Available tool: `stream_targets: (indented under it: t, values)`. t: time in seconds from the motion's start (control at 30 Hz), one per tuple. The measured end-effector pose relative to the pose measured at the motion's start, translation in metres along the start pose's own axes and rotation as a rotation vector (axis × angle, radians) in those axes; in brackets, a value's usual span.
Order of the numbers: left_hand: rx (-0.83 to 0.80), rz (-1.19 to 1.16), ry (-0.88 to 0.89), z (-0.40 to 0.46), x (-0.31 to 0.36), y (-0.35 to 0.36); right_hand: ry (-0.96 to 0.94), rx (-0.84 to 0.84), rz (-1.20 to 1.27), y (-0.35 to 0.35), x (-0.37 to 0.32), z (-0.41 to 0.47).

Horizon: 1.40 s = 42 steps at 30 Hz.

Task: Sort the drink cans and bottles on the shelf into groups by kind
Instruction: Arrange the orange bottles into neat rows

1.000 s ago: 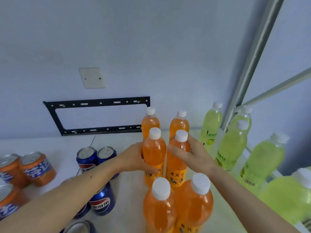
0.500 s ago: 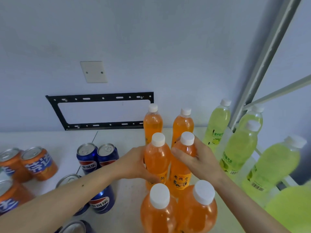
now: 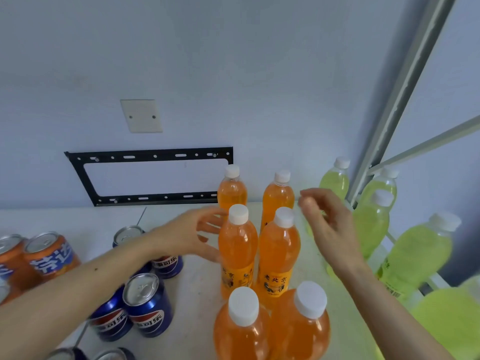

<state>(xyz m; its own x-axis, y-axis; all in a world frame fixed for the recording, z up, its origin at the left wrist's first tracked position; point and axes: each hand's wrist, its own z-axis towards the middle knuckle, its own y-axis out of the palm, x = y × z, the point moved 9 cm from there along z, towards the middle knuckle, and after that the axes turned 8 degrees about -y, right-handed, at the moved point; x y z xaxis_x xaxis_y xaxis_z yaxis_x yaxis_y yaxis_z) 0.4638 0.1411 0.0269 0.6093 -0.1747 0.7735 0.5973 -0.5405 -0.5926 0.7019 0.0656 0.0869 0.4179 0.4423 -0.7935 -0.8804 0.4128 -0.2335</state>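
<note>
- I read both hands as empty right now. Left hand (image 3: 197, 233) is loosely cupped, fingers spread and curved, holding nothing; fingertips sit just beside the middle-left orange bottle (image 3: 237, 252), maybe grazing it, I cannot tell.
- Right hand (image 3: 328, 224) is raised and relaxed, fingers loosely bent, nothing in it. It hangs clear of the middle-right orange bottle (image 3: 279, 253).
- Orange bottles stand upright in a two-wide block, long axis vertical, caps up: back pair (image 3: 232, 192), middle pair, front pair (image 3: 242, 326). Neighbours in the middle and front pairs touch or nearly touch.
- Key relation: from the left hand, the middle-left bottle is at 3 o'clock, very close. From the right hand, the middle-right bottle is at 8 o'clock, near but apart.
- Green bottles (image 3: 374, 227) stand at 3 o'clock of the right hand, in a line along the shelf edge by the shelf post (image 3: 405, 105).
- Blue cans (image 3: 148, 307) are at 7 o'clock of the left hand; orange cans (image 3: 49, 255) at 9 o'clock, well apart.
- My judgement: groups look mostly formed. Right hand is the nearer one for any green bottle, left for any can.
- Risk: tall narrow bottles packed tight; a sideways knock tips the row.
</note>
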Motion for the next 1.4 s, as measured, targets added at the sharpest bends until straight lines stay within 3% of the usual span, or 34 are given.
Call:
stream_targets:
  t: [0.1, 0.3, 0.5, 0.7, 0.9, 1.4]
  values:
    - [0.127, -0.120, 0.011, 0.002, 0.007, -0.043, 0.060, 0.086, 0.003, -0.006, 0.013, 0.022]
    - [0.335, 0.016, -0.064, 0.051, 0.003, -0.058, 0.216, -0.178, -0.045, 0.045, 0.060, 0.058]
    - [0.126, -0.012, 0.008, 0.096, 0.002, -0.025, 0.236, -0.278, 0.038, 0.074, 0.074, 0.071]
    - [0.062, -0.026, 0.013, 0.101, -0.001, -0.022, 0.202, -0.168, 0.109, 0.074, 0.084, 0.079]
    - [-0.011, 0.033, 0.050, 0.108, 0.010, -0.011, 0.171, -0.225, 0.123, 0.088, 0.080, 0.084]
    - [0.002, 0.006, 0.016, 0.100, 0.008, -0.008, 0.181, -0.263, 0.012, 0.088, 0.071, 0.081]
